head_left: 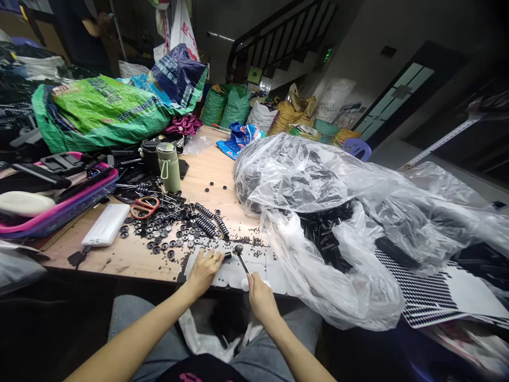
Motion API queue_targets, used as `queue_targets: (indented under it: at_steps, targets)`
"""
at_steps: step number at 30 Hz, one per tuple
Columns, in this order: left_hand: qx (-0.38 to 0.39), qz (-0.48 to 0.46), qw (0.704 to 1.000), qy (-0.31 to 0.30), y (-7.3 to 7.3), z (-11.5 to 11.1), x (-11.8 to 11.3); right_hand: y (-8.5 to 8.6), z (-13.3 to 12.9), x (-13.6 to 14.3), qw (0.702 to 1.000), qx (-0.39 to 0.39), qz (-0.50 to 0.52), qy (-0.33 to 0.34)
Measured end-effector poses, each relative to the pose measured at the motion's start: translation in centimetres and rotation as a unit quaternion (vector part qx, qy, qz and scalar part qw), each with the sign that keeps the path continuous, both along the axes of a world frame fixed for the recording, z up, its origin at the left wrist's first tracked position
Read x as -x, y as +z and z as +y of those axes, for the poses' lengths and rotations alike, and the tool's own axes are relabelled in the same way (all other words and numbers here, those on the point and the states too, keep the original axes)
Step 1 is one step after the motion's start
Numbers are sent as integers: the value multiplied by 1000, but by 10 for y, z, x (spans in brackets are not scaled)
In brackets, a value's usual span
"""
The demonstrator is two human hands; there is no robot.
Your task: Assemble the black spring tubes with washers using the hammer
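Observation:
My right hand (262,300) is closed around a slim metal rod (244,264) with a round black head at its far end. The rod slants up and left over a grey plate (258,268) at the table's front edge. My left hand (205,269) rests low over the same plate, fingers bent together. A short black piece (228,255) sticks out at its fingertips, close to the rod's head. Tiny black bits lie scattered on and behind the plate. Beyond my left hand are loose black discs (170,244) and stacked rows of black discs (204,224).
Orange-handled scissors (145,207), a white power bank (106,225) and a green flask (169,167) stand or lie on the left. A pink-rimmed basket (93,183) is further left. A large clear plastic bag (302,175) of black parts covers the right. A person (81,32) is behind.

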State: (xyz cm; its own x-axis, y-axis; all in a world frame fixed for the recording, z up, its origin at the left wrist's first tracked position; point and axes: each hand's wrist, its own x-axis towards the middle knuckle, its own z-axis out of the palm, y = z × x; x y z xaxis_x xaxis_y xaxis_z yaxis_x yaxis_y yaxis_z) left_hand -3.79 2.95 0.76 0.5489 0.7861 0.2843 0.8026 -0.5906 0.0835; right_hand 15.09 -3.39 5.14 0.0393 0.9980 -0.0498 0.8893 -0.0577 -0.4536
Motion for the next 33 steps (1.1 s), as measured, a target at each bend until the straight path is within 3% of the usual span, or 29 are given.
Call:
queue_targets:
  at_steps: [2, 7, 12, 15, 19, 21, 23, 25, 26, 29, 33]
  targets:
    - [3, 4, 1000, 11, -4, -4, -7, 7, -1, 4, 1000, 15, -20, 6]
    - [-7, -19, 1000, 0, -18, -17, -29, 29, 0, 31, 995, -56, 64, 49]
    - [-4, -38, 999, -12, -28, -12, -33, 16, -3, 56, 986, 17, -72, 152]
    - [80, -54, 995, 13, -15, -7, -33, 14, 1, 47, 989, 16, -86, 122]
    - [181, -85, 979, 25, 17, -4, -27, 14, 13, 9, 994, -7, -106, 27]
    - [193, -102, 973, 74, 30, 10, -20, 7, 19, -14, 990, -4, -141, -10]
    - [195, -111, 953, 204, 39, 36, -10, -5, 21, -33, 983, 3, -178, -39]
    - [210, -113, 911, 336, 42, 69, -3, -18, 21, -45, 977, -7, -204, -55]
    - [217, -111, 898, 367, 42, 84, -1, -22, 21, -48, 976, -22, -209, -56]
    - [234, -105, 879, 401, 38, 117, -5, -23, 25, -50, 980, -93, -172, -39]
    - [238, -96, 885, 388, 32, 119, -17, 7, 59, -64, 980, -182, -73, -44]
